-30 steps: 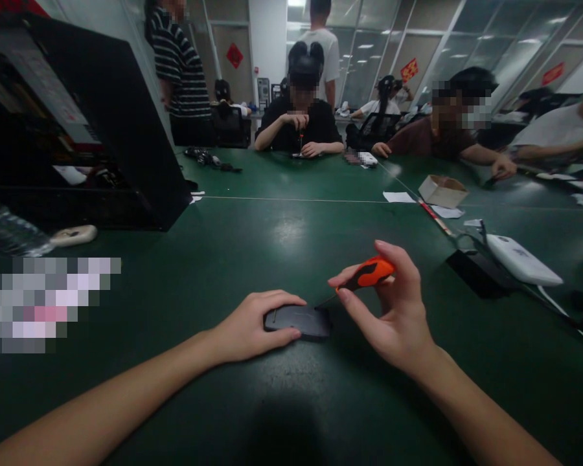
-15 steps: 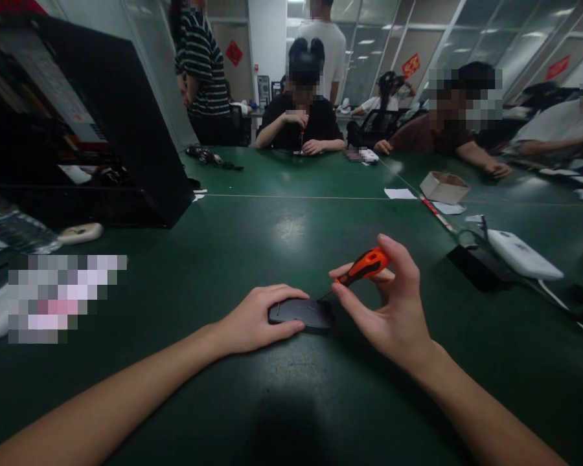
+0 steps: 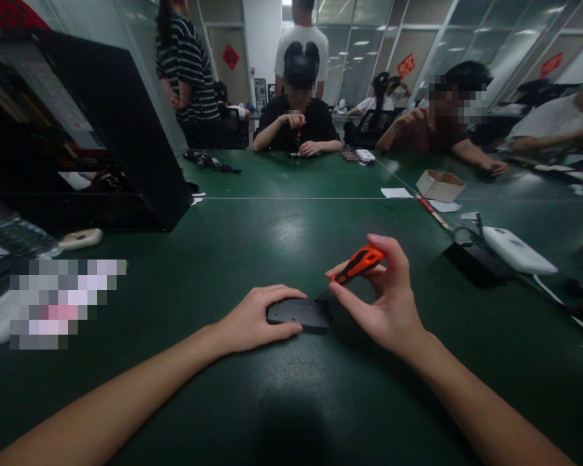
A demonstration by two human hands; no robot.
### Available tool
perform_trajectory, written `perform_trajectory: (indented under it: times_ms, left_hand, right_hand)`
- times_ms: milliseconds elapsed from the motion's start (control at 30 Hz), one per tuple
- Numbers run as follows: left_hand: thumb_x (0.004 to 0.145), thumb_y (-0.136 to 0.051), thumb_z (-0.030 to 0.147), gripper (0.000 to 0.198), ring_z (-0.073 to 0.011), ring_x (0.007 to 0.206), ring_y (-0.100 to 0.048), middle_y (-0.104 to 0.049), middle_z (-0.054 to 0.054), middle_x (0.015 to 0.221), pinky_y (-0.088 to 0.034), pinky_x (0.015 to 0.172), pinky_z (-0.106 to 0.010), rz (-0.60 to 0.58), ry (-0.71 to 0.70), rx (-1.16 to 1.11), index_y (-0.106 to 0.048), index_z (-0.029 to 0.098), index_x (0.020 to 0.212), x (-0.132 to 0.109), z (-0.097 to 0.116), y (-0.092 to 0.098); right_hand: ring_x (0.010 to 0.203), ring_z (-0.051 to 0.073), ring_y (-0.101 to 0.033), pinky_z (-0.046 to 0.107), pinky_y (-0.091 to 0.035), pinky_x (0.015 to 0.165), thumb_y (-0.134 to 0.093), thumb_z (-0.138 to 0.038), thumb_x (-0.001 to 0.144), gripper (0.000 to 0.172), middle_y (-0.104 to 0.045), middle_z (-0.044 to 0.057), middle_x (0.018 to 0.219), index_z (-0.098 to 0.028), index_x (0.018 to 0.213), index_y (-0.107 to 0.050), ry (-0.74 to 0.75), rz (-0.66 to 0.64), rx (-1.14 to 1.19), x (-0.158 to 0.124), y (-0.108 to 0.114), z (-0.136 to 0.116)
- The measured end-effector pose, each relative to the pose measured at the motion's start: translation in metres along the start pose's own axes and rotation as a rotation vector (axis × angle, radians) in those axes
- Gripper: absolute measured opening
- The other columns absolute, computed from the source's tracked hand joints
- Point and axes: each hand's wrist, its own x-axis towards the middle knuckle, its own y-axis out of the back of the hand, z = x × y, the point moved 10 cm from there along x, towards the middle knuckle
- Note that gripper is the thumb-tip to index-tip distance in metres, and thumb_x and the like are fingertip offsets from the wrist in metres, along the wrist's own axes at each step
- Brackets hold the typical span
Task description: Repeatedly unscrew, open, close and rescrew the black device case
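A flat black plastic case [image 3: 298,314] with rounded edges lies on the green table; its exact kind I cannot tell. My left hand [image 3: 260,317] grips its left end, thumb along the near edge and fingers along the far edge. A small screw or pin shows upright near that end. In my right hand [image 3: 386,298] is a screwdriver [image 3: 359,264] with an orange and black handle, pinched between thumb and fingers. The screwdriver leans, its thin shaft pointing down and left to the case's far right edge. Whether the tip sits in a screw is too small to see.
A large black open-sided cabinet [image 3: 102,129] stands at the left, near an oval beige object [image 3: 81,239]. At the right are a white device with a cable [image 3: 517,249], a black box [image 3: 471,264] and a cardboard box [image 3: 440,186]. Several people sit or stand beyond.
The view has shifted slightly. My right hand and the screwdriver have moved a little left, the handle turned slightly. My left hand keeps its hold on the case.
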Motion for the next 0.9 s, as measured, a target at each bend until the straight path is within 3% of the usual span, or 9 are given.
perform_trajectory:
  times_ms: [200,500,700,900]
  left_hand:
    - [0.087,-0.076,0.034,0.047,-0.0252,0.110,-0.067,-0.071,-0.005,0.123,-0.050,0.097,-0.036,-0.004,0.012,0.042,-0.063,0.025,0.130,-0.001,0.000,0.000]
    - [0.088,-0.075,0.036,0.045,-0.0265,0.112,-0.067,-0.070,-0.006,0.125,-0.050,0.097,-0.037,-0.010,0.026,0.069,-0.063,0.025,0.130,0.000,-0.001,-0.002]
    - [0.087,-0.075,0.035,0.046,-0.0262,0.112,-0.067,-0.070,-0.006,0.125,-0.049,0.099,-0.037,-0.008,0.019,0.074,-0.063,0.025,0.130,0.000,-0.001,-0.002]
    - [0.088,-0.074,0.035,0.046,-0.0260,0.113,-0.066,-0.070,-0.006,0.126,-0.049,0.099,-0.036,-0.007,0.017,0.070,-0.062,0.025,0.131,0.000,-0.001,-0.002]
  right_hand:
    - [0.089,0.021,-0.071,0.046,-0.062,0.084,-0.083,-0.025,0.080,0.087,-0.064,0.000,0.105,-0.037,0.148,-0.031,-0.036,0.031,-0.152,0.001,0.008,0.009]
    - [0.091,0.021,-0.073,0.043,-0.061,0.085,-0.073,-0.019,0.087,0.078,-0.069,0.001,0.102,-0.034,0.151,-0.030,-0.055,-0.018,-0.059,0.002,0.003,0.005]
    - [0.091,0.020,-0.073,0.042,-0.060,0.087,-0.081,-0.026,0.082,0.082,-0.061,0.007,0.132,-0.036,0.148,-0.034,-0.004,0.015,-0.194,0.002,0.008,0.002]
    - [0.092,0.019,-0.073,0.041,-0.059,0.090,-0.072,-0.018,0.088,0.075,-0.069,0.002,0.110,-0.036,0.149,-0.032,-0.024,-0.037,-0.087,0.003,0.003,-0.001]
